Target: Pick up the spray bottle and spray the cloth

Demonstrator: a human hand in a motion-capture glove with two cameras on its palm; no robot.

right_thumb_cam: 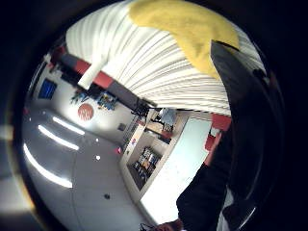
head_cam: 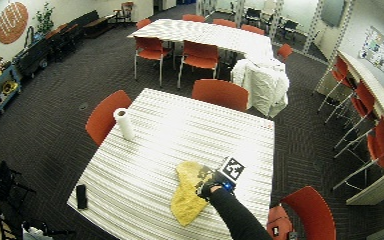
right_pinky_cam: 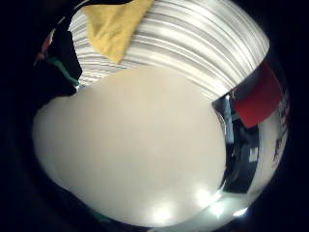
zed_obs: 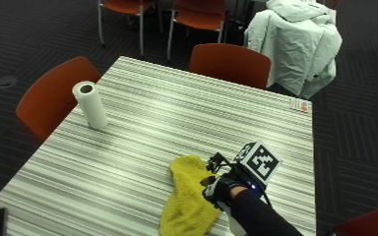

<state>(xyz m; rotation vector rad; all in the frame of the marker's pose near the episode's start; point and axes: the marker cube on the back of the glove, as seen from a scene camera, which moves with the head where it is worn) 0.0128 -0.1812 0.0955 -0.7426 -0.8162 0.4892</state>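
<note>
Our fingers (zed_obs: 214, 183) are curled around a pale, smooth object that fills the little-finger palm view – presumably the spray bottle (right_pinky_cam: 130, 145), though we cannot tell. The gloved right hand (zed_obs: 225, 184) hovers at the yellow cloth's (zed_obs: 186, 201) 3 o'clock edge on the striped tabletop (zed_obs: 176, 118) – a paper towel roll (zed_obs: 90, 104) stands at 10 o'clock.

Both outside views are looking down on the surface (zed_obs: 176, 113); palm views are sharing the yellow cloth (right_pinky_cam: 116, 26).

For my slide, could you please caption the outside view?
Gloved right hand beside a yellow cloth on a striped table; paper towel roll upright.
</note>
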